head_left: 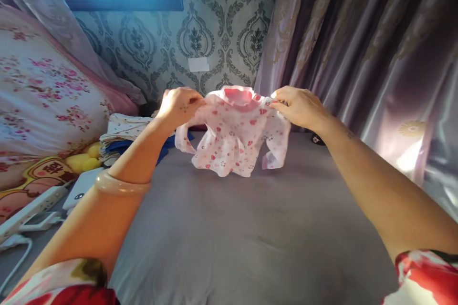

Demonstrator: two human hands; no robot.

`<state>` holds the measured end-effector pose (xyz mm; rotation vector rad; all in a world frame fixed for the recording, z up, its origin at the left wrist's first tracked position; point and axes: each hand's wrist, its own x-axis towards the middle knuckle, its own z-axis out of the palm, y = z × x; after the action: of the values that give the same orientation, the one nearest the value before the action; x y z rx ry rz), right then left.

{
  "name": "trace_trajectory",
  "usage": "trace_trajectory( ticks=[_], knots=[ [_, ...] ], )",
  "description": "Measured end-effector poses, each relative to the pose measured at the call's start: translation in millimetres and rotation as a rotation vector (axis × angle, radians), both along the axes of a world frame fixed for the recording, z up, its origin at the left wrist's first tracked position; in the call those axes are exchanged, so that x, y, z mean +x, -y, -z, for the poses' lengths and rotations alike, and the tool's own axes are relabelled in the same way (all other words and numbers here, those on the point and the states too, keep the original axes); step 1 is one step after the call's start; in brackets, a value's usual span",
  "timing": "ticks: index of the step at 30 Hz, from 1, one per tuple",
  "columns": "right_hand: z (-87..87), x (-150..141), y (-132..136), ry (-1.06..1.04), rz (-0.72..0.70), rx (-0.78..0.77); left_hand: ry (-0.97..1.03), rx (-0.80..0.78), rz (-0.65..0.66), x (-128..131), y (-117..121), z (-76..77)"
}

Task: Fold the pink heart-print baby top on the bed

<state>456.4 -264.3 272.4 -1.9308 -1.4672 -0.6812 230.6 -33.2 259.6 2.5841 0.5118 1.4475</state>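
Observation:
A small white baby shirt (232,138) with pink hearts and a pink collar hangs upright between my two hands, above the grey bed sheet (243,233). My left hand (181,105) pinches its left shoulder, fingers closed on the cloth. At the opposite shoulder, my right hand (298,106) grips the fabric between thumb and fingers. Both long sleeves dangle at the sides. The lower hem hangs close to the sheet; whether it touches I cannot tell.
Folded clothes (123,128) are stacked at the left, by a flowered pillow (53,76). A power strip (36,207), a white box-like device (84,188) and a yellow plush item (84,158) lie nearby. Purple curtains (358,57) hang at the right.

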Motion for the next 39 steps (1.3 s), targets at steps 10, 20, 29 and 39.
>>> trace_trajectory(
  ticks=[10, 20, 29, 39],
  knots=[
    [17.7, 16.4, -26.4, 0.129, 0.143, 0.165, 0.08, -0.263, 0.016, 39.7, 4.1, 2.6],
    [24.5, 37.2, -28.7, -0.159, 0.166, 0.168, 0.097, -0.478, 0.084, 55.3, -23.9, 19.7],
    [40.9, 62.3, -43.9, -0.326, 0.076, 0.134, 0.118, -0.511, -0.019, 75.2, -24.0, 27.8],
    [46.4, 14.7, -25.2, -0.037, 0.149, 0.256, 0.256, -0.103, -0.259, 55.5, 13.0, 52.2]
  ],
)
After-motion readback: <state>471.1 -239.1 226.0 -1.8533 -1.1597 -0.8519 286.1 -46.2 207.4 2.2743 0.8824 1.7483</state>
